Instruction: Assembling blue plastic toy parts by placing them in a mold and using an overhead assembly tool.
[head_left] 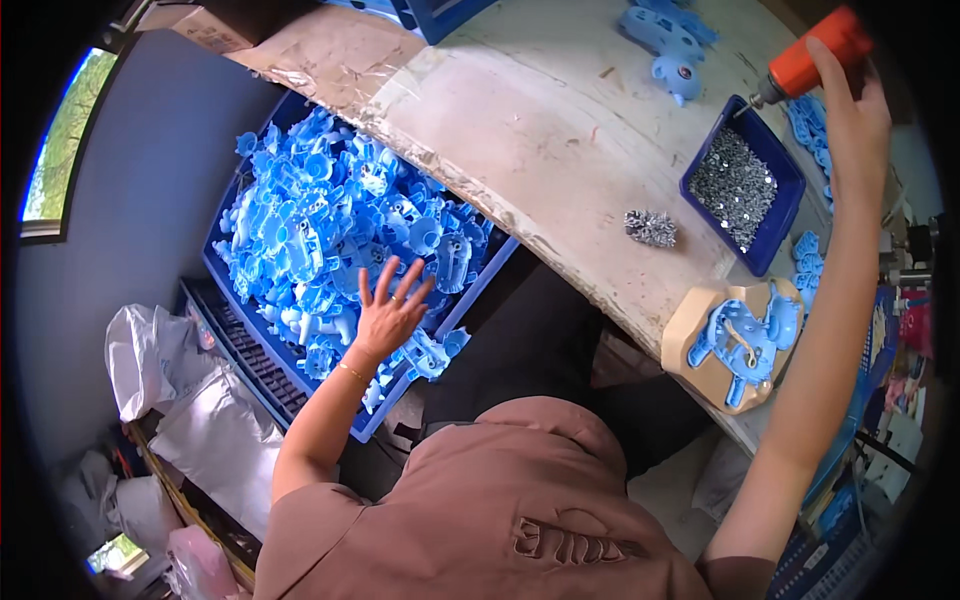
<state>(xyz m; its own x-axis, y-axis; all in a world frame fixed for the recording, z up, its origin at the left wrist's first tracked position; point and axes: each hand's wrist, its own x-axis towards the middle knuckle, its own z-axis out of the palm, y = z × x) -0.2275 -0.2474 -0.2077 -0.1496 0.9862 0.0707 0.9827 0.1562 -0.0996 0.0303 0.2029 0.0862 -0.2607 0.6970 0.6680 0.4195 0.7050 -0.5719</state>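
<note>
My left hand (390, 318) is spread with its fingers apart, over the near side of a heap of light-blue plastic toy shells (310, 225). The heap fills a dark-blue crate (485, 272) at my left. At the far right, my right hand (858, 110) grips an orange power screwdriver (815, 52). Its bit points down at the far corner of a blue tray (789, 190), which holds many small silver screws (738, 185). Nearer to me, a beige fixture block (684, 318) carries a blue toy shell (738, 340) with its inner side up.
A small clump of screws (651, 228) lies on the worktable (540, 130) beside the tray. Toward the back sits a blue toy figure (675, 55). More blue parts (808, 262) lie along the right. Plastic bags (150, 360) are piled at the lower left.
</note>
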